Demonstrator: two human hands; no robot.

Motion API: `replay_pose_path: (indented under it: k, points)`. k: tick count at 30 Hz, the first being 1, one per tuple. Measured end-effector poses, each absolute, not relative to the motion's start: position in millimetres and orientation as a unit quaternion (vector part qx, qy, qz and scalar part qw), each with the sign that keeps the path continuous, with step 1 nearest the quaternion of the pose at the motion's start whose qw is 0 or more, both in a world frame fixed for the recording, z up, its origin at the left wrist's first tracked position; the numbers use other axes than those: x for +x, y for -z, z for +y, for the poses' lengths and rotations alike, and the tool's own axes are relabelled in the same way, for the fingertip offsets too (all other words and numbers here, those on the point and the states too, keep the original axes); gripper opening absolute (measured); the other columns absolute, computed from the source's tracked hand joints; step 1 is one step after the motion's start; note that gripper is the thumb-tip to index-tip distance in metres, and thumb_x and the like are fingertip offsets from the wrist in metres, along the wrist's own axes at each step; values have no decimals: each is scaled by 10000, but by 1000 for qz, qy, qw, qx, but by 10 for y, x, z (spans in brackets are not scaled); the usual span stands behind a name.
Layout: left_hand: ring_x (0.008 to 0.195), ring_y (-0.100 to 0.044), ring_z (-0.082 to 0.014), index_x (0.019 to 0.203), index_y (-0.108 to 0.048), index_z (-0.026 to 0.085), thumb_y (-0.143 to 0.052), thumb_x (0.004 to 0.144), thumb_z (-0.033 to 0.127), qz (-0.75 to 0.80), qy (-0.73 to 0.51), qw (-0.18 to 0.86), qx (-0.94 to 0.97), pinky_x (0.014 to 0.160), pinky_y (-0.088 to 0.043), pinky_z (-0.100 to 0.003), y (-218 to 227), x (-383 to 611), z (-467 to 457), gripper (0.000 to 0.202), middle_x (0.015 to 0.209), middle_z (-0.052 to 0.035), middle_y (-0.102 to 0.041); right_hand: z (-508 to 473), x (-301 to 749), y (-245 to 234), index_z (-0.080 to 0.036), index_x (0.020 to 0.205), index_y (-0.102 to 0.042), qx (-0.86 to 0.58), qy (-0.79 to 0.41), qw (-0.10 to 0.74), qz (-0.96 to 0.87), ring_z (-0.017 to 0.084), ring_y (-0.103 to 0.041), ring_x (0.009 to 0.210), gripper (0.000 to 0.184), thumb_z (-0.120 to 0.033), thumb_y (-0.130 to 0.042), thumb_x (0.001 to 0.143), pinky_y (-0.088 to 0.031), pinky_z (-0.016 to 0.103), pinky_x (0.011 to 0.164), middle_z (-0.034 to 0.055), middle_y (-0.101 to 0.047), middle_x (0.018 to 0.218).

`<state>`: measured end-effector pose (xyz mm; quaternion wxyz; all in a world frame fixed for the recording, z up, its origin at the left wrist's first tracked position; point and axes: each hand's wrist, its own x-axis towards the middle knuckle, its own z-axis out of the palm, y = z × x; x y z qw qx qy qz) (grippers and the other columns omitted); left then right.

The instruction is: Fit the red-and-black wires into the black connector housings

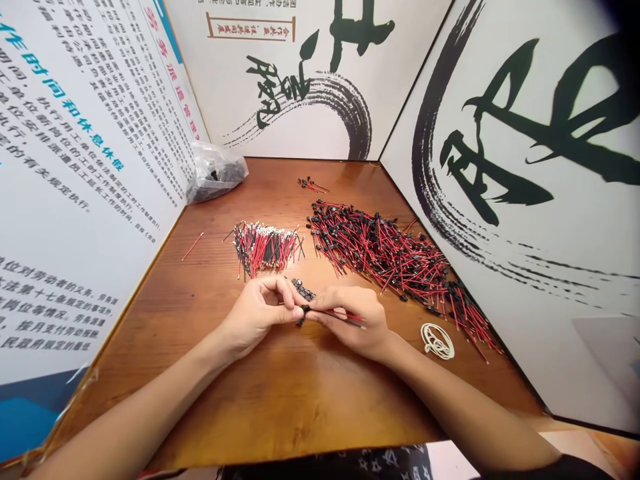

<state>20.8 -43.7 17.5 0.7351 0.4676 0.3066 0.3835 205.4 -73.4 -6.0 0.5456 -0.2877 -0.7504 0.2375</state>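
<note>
Both hands meet over the middle of the wooden table (280, 393). My left hand (260, 312) is closed in a pinch on a small black connector (304, 309). My right hand (350, 319) pinches the red and black wire pair (345, 316) that runs out of that connector to the right. Just behind the fingers lies a short row of black connectors (303, 289). Further back sits a bundle of short red and black wires with bare metal ends (265, 245).
A long heap of red and black wires with black connectors (395, 257) stretches along the right side. White rubber bands (437, 341) lie near my right wrist. A crumpled plastic bag (216, 172) rests in the back left corner. Printed panels wall in three sides.
</note>
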Motion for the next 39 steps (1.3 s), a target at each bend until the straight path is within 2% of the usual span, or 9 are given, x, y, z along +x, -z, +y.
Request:
replay_pose_path:
  k: [3,6,11,16,19,22,27,33,39]
  points:
    - [638,-601,-99,668,-603,130,-833,656,117,313,-372,735,472,615,-492,-212,-198,215,-444,231,692,-7,-664,-747,2031,13,-199,793,-665,-349,-393,569,-632,114,-606,506,103,-258,-746,814,-491,242,460,10,-695,670]
    - [614,-603,-105,714,-610,135,-822,679,152,334,-370,733,463,570,-489,-208,-203,217,-426,216,674,-7,-656,-656,2126,-43,-207,749,-621,-388,-545,573,-474,75,-490,386,189,-309,-778,773,-328,200,321,-21,-646,594]
    - [606,-611,-108,741,-601,140,-811,688,174,360,-368,724,459,560,-486,-208,-167,201,-386,219,675,-7,-649,-410,2437,-130,-207,759,-603,-394,-586,651,-281,38,-276,403,260,-429,-736,781,-210,197,332,-68,-466,550]
    - [603,-598,-97,739,-609,139,-802,696,171,364,-352,712,487,572,-479,-203,-164,183,-389,201,668,2,-640,-471,2351,-145,-183,903,-669,-409,-653,565,-294,35,-280,414,285,-335,-784,691,-145,207,351,-59,-510,575]
    - [612,-596,-97,735,-611,139,-798,697,170,368,-352,701,499,581,-474,-203,-183,183,-383,193,667,1,-644,-539,2268,-121,-184,864,-663,-462,-586,534,-397,58,-384,412,203,-306,-748,726,-214,216,367,-33,-584,571]
    - [620,-597,-103,736,-616,140,-794,695,178,380,-352,688,508,587,-475,-209,-194,186,-370,187,671,-2,-648,-538,2279,-66,-180,790,-652,-523,-423,485,-559,90,-488,488,60,-238,-667,786,-351,243,461,-11,-621,600]
    - [584,-569,-102,728,-616,144,-778,682,191,418,-363,636,537,580,-472,-227,-201,174,-342,175,661,5,-637,-521,2286,48,-180,797,-653,-525,-225,285,-769,136,-553,628,93,-108,-594,809,-407,289,626,22,-671,714]
    - [595,-549,-121,706,-618,161,-661,729,162,503,-419,353,668,577,-439,-248,-158,85,-220,50,681,-4,-640,-569,2177,97,-188,797,-600,-510,-202,238,-802,155,-541,689,80,-114,-615,822,-380,276,629,23,-627,748]
    - [612,-543,-135,764,-642,173,-590,781,138,538,-363,118,752,626,-423,-272,-52,-62,-57,65,705,-7,-644,-594,2158,156,-198,805,-538,-546,-186,227,-785,155,-513,651,47,-172,-563,835,-305,283,580,19,-608,751]
